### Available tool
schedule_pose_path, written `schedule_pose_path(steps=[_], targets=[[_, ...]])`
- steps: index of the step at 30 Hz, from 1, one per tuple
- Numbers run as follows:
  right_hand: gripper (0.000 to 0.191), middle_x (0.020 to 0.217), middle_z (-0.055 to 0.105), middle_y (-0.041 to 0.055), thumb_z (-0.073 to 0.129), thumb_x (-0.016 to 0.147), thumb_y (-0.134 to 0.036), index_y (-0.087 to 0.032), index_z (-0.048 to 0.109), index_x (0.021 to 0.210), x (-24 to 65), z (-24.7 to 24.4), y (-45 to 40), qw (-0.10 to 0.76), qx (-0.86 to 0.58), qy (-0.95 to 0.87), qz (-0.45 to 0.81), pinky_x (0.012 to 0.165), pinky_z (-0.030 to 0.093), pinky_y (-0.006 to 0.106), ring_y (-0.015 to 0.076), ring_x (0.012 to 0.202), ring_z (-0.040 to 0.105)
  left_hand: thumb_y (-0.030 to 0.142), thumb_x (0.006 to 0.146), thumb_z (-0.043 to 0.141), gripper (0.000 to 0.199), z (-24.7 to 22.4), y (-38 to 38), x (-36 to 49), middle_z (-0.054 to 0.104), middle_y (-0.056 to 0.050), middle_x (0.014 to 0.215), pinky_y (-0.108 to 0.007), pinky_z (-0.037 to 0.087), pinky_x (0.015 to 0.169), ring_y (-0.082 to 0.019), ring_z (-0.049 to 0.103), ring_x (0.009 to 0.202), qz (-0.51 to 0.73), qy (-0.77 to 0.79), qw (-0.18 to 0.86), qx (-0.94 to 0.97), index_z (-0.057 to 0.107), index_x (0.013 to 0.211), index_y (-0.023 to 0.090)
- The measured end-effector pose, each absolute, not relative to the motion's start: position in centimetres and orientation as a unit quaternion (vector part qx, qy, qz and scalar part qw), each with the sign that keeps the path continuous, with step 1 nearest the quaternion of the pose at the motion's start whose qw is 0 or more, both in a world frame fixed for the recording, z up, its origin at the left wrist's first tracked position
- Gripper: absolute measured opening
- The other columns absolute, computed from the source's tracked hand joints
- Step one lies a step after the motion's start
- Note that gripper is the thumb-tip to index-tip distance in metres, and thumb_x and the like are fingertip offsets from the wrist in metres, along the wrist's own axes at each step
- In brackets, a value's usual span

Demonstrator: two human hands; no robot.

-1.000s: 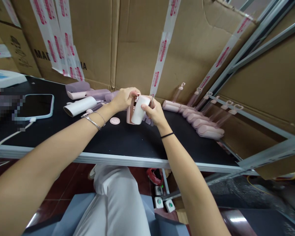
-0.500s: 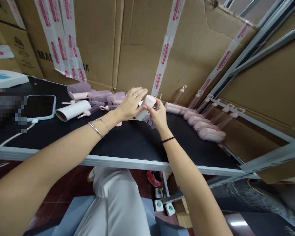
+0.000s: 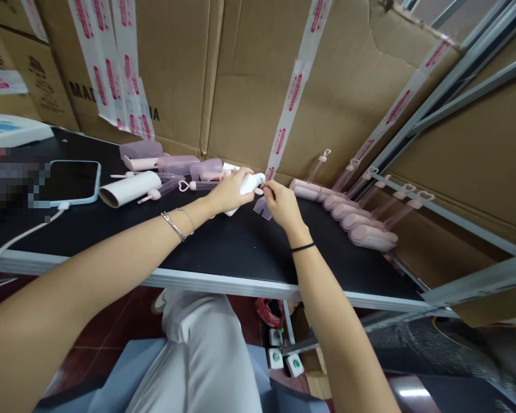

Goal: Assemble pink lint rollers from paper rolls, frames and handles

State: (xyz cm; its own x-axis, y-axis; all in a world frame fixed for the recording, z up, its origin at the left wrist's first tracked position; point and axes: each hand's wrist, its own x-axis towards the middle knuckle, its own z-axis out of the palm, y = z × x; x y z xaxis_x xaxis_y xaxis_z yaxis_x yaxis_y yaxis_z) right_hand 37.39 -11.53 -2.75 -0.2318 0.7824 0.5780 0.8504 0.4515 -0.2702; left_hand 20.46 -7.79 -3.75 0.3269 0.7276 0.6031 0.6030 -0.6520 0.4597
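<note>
My left hand (image 3: pixel 229 194) is closed around a smooth white plastic piece (image 3: pixel 251 183) with a rounded end, held low over the black tabletop. The fingers of my right hand (image 3: pixel 281 201) pinch a thin metal rod-like tool (image 3: pixel 264 182), its tip meeting the right end of the white piece. Most of this tool is hidden by the fingers, so its kind does not show. Below the hands lies a translucent mauve notched part (image 3: pixel 263 209). Behind my left hand, a white card or paper (image 3: pixel 230 167) is partly covered.
Left stand a white tube (image 3: pixel 131 189), mauve translucent covers (image 3: pixel 178 164), heart-topped sticks (image 3: pixel 184 186) and a phone (image 3: pixel 72 183) with a cable. To the right runs a row of pink cases (image 3: pixel 372 236) with heart-handled clear tubes. Cardboard (image 3: pixel 249 86) walls the back.
The white piece has tipped from nearly upright to lying sideways in my left hand. My right hand has let go of its side and brought the thin tool to its end.
</note>
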Motion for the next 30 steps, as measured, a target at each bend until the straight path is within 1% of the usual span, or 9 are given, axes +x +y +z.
schedule_pose_path(steps=[3,6,12,17,22,26,30], targets=[[0.030,0.096,0.070,0.0079,0.036,0.093,-0.026,-0.020,0.065,0.097,37.25,-2.70,-11.70,0.290,-0.526,-0.794,-0.091,0.071,0.038,0.028,0.0211,0.087,0.062,0.029,0.070,0.060,0.056,-3.83,-7.75,20.50,0.062,-0.012,0.116,-0.042,0.043,0.092,-0.029,0.057,0.105,0.397,0.420,0.079,0.812,0.049,0.124,0.016],[0.031,0.095,0.071,0.0084,0.036,0.093,-0.026,-0.021,0.066,0.098,36.97,-2.60,-11.91,0.264,-0.542,-0.789,-0.116,0.067,0.036,0.029,0.0223,0.084,0.063,0.028,0.070,0.060,0.058,-3.86,-7.80,20.53,0.061,-0.013,0.118,-0.042,0.042,0.095,-0.030,0.056,0.107,0.392,0.419,0.075,0.816,0.049,0.125,0.015],[0.030,0.094,0.072,0.0082,0.037,0.092,-0.026,-0.021,0.067,0.097,36.89,-2.49,-12.06,0.264,-0.553,-0.779,-0.135,0.065,0.035,0.029,0.0230,0.084,0.064,0.028,0.070,0.058,0.060,-3.80,-7.89,20.46,0.060,-0.014,0.119,-0.043,0.042,0.095,-0.030,0.055,0.107,0.387,0.420,0.075,0.818,0.048,0.128,0.013],[0.030,0.091,0.071,0.0075,0.037,0.092,-0.025,-0.021,0.067,0.093,36.98,-2.61,-11.92,0.272,-0.544,-0.780,-0.149,0.065,0.034,0.028,0.0222,0.085,0.063,0.029,0.070,0.058,0.061,-3.82,-7.86,20.48,0.061,-0.013,0.120,-0.043,0.041,0.096,-0.030,0.055,0.107,0.381,0.427,0.071,0.817,0.048,0.129,0.015],[0.029,0.091,0.071,0.0076,0.038,0.091,-0.024,-0.021,0.067,0.094,37.04,-2.68,-11.81,0.277,-0.552,-0.771,-0.156,0.065,0.034,0.029,0.0227,0.085,0.062,0.029,0.070,0.058,0.061,-3.80,-7.95,20.53,0.060,-0.013,0.122,-0.043,0.040,0.098,-0.030,0.054,0.109,0.383,0.423,0.070,0.818,0.048,0.128,0.015],[0.029,0.089,0.070,0.0083,0.038,0.091,-0.024,-0.021,0.067,0.093,37.05,-2.72,-11.81,0.267,-0.551,-0.772,-0.171,0.065,0.034,0.029,0.0228,0.084,0.061,0.029,0.070,0.058,0.061,-3.79,-7.89,20.54,0.060,-0.013,0.121,-0.044,0.041,0.097,-0.031,0.054,0.109,0.377,0.422,0.065,0.822,0.048,0.129,0.015],[0.030,0.087,0.069,0.0097,0.037,0.091,-0.022,-0.020,0.066,0.090,36.93,-2.71,-11.93,0.245,-0.551,-0.771,-0.204,0.066,0.033,0.030,0.0228,0.082,0.060,0.028,0.070,0.058,0.067,-3.90,-7.90,20.42,0.059,-0.015,0.124,-0.044,0.040,0.098,-0.032,0.054,0.112,0.360,0.429,0.061,0.826,0.046,0.134,0.012]])
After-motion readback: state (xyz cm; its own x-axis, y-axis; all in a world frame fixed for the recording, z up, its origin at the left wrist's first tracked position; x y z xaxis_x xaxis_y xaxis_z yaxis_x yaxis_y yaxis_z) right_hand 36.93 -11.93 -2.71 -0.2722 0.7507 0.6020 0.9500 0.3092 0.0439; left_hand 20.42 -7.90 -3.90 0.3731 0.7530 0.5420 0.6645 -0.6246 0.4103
